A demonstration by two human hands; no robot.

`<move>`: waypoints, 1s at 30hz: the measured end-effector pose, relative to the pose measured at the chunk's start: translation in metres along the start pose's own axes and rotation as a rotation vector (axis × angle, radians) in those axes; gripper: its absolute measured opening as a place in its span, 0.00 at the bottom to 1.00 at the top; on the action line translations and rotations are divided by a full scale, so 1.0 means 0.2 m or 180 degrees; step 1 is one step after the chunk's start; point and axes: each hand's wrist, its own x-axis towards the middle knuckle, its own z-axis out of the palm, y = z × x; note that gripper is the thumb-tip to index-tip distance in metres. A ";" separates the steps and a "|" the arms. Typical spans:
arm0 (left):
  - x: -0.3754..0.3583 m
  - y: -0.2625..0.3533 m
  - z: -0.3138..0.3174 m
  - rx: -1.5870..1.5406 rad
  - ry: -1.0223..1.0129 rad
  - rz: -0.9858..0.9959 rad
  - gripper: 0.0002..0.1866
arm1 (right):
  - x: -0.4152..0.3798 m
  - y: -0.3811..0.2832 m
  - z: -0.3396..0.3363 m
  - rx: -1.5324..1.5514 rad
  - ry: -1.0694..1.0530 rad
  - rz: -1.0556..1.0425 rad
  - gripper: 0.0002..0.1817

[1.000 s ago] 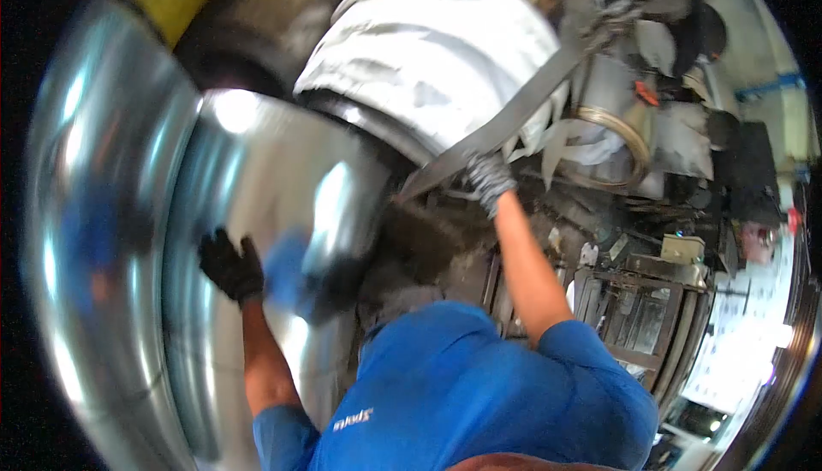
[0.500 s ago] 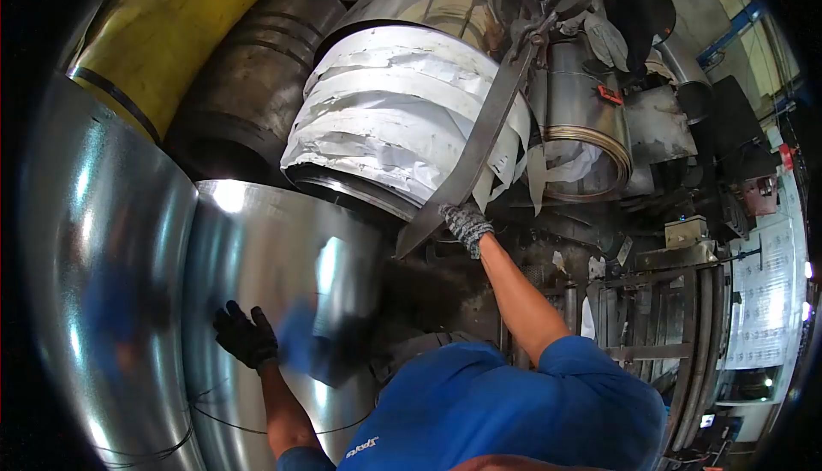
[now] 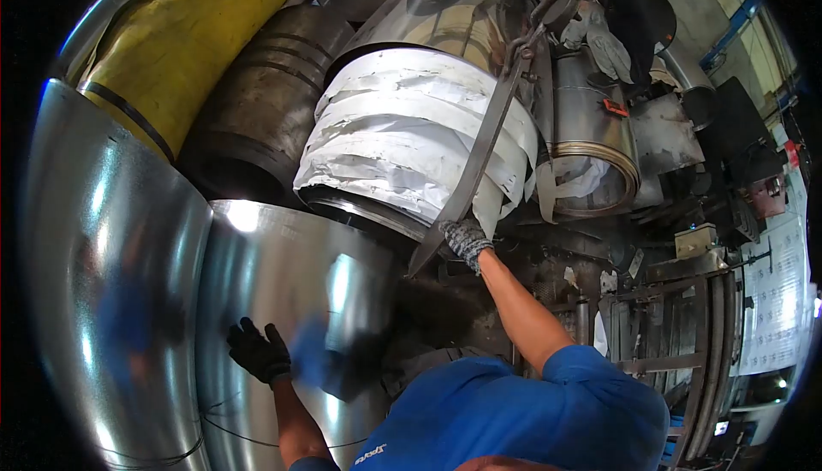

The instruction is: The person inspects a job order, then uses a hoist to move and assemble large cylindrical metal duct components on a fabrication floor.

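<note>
My left hand [image 3: 259,350], in a black glove, lies flat with fingers spread on the shiny sheet-metal coil [image 3: 248,257]. My right hand [image 3: 467,244], in a grey knitted glove, is wrapped round the lower end of a long flat steel lifting-tong arm [image 3: 490,146]. That arm slants down from a pivot with chain links, in front of a coil wrapped in torn white paper [image 3: 385,120]. The tong's tip points down toward the gap between the wrapped coil and the shiny coil.
Another shiny coil [image 3: 111,214] stands at the left, with thin dark wire near its base. Behind are a yellow-wrapped roll [image 3: 184,51] and a dark brown cylinder [image 3: 265,77]. A metal rack [image 3: 698,360] stands at the right. Another person [image 3: 629,21] is at the upper right.
The view has shifted a little, so the coils and tong arm appear slightly lower and further right. Both hands keep their places on the coil and the arm.
</note>
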 end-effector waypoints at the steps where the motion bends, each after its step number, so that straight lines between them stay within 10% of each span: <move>1: -0.01 0.00 0.01 0.0002 0.0001 -0.0009 0.32 | 0.03 0.03 0.02 -0.0189 -0.0003 -0.0136 0.32; 30: -0.03 0.00 0.06 0.0247 -0.0162 -0.0026 0.34 | -0.07 0.05 0.00 0.0212 -0.0209 -0.0100 0.33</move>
